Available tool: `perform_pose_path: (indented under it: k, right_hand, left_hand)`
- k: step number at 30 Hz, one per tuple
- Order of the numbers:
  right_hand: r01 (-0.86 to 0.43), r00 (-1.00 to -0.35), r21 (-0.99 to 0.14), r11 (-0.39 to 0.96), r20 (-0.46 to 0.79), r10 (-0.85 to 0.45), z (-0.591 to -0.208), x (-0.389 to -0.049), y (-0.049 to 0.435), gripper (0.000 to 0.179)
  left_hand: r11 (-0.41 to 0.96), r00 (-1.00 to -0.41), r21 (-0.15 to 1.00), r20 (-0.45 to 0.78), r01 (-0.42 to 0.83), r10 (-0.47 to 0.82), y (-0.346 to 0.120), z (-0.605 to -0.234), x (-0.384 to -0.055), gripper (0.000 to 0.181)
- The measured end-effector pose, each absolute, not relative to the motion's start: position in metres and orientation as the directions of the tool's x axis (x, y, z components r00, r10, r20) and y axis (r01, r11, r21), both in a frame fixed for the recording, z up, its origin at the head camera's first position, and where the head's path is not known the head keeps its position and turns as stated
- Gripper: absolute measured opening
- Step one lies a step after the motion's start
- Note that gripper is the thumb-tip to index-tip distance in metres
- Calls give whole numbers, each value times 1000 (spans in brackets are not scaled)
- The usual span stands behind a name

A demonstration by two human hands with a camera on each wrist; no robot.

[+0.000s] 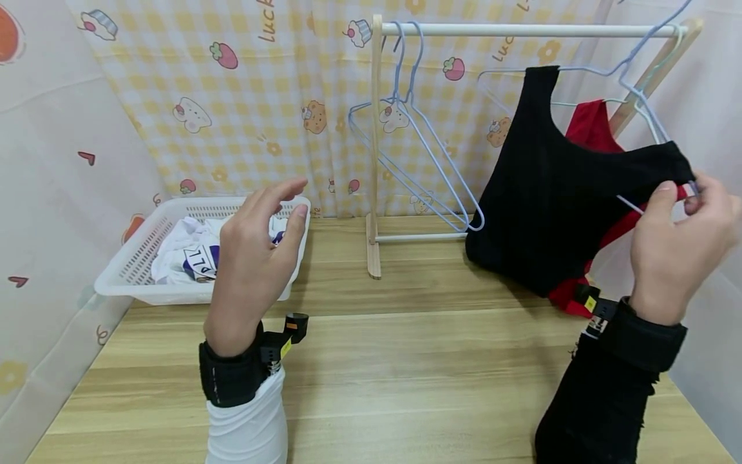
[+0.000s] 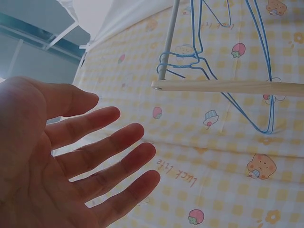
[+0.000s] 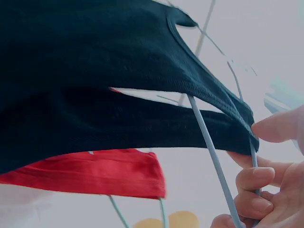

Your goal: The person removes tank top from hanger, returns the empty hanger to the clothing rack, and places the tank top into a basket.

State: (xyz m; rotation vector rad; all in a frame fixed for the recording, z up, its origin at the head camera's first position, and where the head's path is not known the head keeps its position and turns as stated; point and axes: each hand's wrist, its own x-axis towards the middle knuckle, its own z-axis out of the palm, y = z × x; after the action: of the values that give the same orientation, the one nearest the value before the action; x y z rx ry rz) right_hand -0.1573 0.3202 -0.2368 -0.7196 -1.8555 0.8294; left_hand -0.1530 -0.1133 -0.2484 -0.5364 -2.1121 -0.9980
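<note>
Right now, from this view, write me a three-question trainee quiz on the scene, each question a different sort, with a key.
1. Which hand grips the black top by its shoulder strap?
2. True or false: the basket has white cloth in it.
3. What colour is the garment behind the black top? A. green; B. red; C. yellow

Key:
1. The right hand; the left hand holds nothing.
2. True.
3. B.

Open air lay above the table (image 1: 417, 374) between the left hand (image 1: 255, 258) and right hand (image 1: 678, 245). The post (image 1: 373, 154) and hangers (image 1: 411, 84) stood between the left hand and black top (image 1: 551, 200), with the red top (image 1: 591, 125) close behind.
</note>
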Motion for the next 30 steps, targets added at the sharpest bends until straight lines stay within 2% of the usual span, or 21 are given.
perform_pose_path:
  k: [4, 7, 11, 14, 18, 20, 23, 26, 30]
  right_hand:
    - [90, -376, -859, 504, 439, 816, -230, -146, 320, 40]
    - [77, -395, -907, 415, 355, 848, -229, -139, 325, 27]
    - [61, -449, -935, 348, 286, 847, -230, -130, 338, 12]
    - [70, -498, -937, 343, 265, 826, -232, -122, 348, 16]
    - [105, -569, -920, 377, 256, 782, -235, -112, 355, 9]
    - [115, -616, -909, 400, 250, 747, -236, -107, 357, 17]
    - [66, -689, -880, 470, 301, 660, -237, -102, 359, 29]
    - [-22, -741, -844, 536, 373, 558, -238, -99, 358, 34]
    - [-61, -787, -789, 612, 415, 457, -239, -96, 350, 26]
  left_hand:
    - [613, -650, 486, 758, 623, 59, -113, -249, -153, 34]
    - [613, -654, 490, 755, 620, 57, -113, -249, -153, 34]
    - [614, -657, 492, 752, 618, 58, -113, -249, -153, 34]
    - [614, -659, 493, 750, 616, 58, -113, -249, -154, 34]
    - [612, -662, 497, 747, 615, 59, -113, -250, -154, 34]
    - [611, -663, 496, 746, 617, 63, -113, -250, -155, 34]
    - [607, -661, 494, 747, 622, 70, -113, -250, -154, 34]
    - [601, -658, 491, 749, 631, 78, -112, -250, -153, 34]
    - [596, -658, 484, 746, 640, 100, -112, -249, -152, 34]
